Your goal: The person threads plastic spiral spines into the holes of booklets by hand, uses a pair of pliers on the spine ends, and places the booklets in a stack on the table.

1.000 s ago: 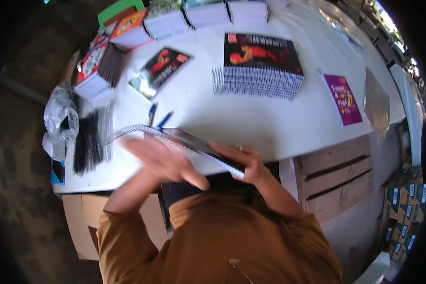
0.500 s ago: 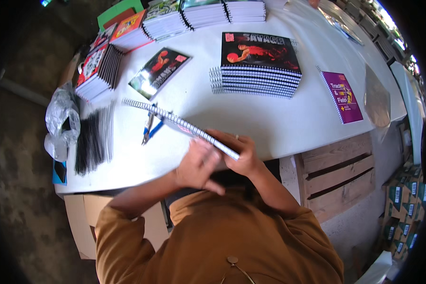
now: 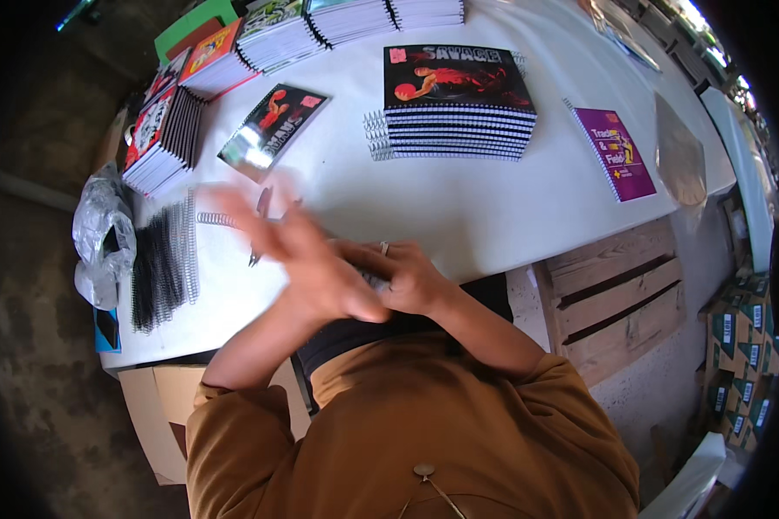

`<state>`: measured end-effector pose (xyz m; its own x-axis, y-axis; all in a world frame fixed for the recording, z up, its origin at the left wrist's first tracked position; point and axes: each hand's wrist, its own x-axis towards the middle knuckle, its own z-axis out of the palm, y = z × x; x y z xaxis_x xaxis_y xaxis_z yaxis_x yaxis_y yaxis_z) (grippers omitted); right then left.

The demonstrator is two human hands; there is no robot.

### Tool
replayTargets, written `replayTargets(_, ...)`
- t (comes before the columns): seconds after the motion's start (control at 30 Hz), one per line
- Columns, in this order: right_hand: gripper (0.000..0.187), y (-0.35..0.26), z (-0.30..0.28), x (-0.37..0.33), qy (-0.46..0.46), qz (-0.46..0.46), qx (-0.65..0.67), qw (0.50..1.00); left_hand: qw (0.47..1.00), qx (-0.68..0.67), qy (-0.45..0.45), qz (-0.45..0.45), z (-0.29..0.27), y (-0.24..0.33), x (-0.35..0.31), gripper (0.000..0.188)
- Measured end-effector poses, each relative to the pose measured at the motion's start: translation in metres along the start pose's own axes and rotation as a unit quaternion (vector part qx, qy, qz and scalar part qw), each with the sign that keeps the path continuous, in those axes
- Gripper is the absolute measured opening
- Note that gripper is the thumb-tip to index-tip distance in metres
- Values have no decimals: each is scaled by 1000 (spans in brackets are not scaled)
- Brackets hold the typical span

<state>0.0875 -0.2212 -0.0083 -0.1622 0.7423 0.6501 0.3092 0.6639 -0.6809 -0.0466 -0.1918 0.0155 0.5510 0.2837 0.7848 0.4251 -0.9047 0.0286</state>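
My left hand (image 3: 299,255) is blurred with motion, fingers spread flat over a spiral notebook that it almost fully hides. Only the notebook's wire spiral end (image 3: 216,218) shows to the left of the fingers. My right hand (image 3: 411,278), with a ring on one finger, is closed on the near right edge of the notebook, touching the left hand. Both hands are at the front of the white table (image 3: 459,216). Two pens (image 3: 260,227) lie just beyond my left fingers.
A stack of spiral notebooks with black and red covers (image 3: 459,112) sits mid-table, with a purple notebook (image 3: 614,154) and a clear plastic sheet (image 3: 679,160) to its right. Black binding coils (image 3: 160,259), a plastic bag (image 3: 104,233), a loose cover (image 3: 273,130) and more stacks (image 3: 160,130) lie left. A wooden pallet (image 3: 614,294) stands at right.
The notebook, held up tilted a second ago, has come down flat on the table. My left hand has swept left across it and now covers it.
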Motion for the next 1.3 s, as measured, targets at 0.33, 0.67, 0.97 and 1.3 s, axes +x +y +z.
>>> replayTargets(0.33, 30, 17, 0, -9, 40, 46, 49, 997, 977, -21, -213, 13, -50, 5, 62, 24)
replayTargets(0.67, 36, -11, -14, 9, 2, 122, 107, 987, 978, -81, -182, -63, -59, 11, 83, 25)
replayTargets(0.97, 24, -21, -34, 20, -20, 140, 125, 982, 978, -80, -183, -51, -56, 10, 91, 17)
replayTargets(1.3, 29, -12, -44, 36, -16, 94, 158, 983, 985, -54, -150, -68, -53, 1, 90, 28)
